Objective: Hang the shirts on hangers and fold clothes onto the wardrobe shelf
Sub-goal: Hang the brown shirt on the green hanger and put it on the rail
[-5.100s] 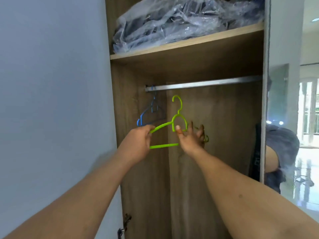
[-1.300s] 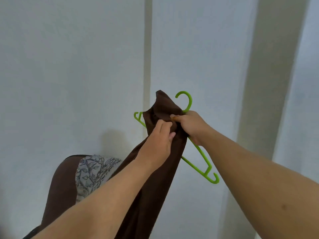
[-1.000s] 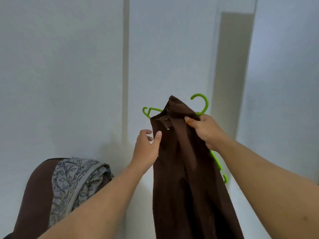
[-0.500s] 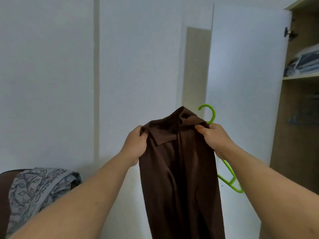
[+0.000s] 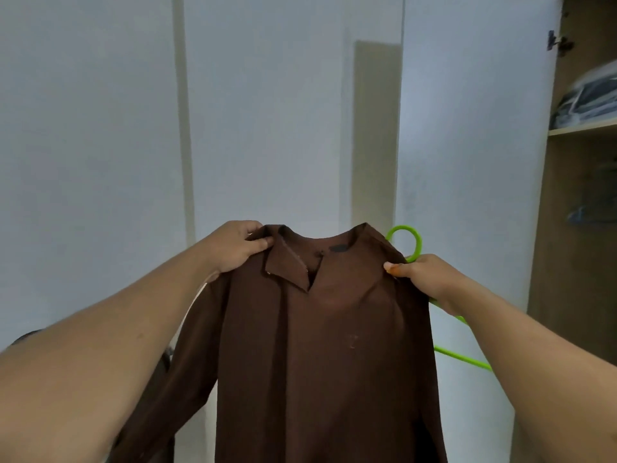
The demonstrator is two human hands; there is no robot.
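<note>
- Hands: two, left hand (image 5: 235,247) and right hand (image 5: 425,277).
- Brown shirt (image 5: 320,345): one, held between the hands.
- Green hanger (image 5: 409,243): one, in the right hand behind the shirt.
- Wardrobe shelf (image 5: 582,128): one, above right hand.
- Plastic-wrapped bundle (image 5: 587,95): one, on it.

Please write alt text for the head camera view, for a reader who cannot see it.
Two hands hold up a brown shirt by its shoulders; the right hand also grips a green hanger, and the left hand pinches the collar side. An open wardrobe stands at right.
</note>
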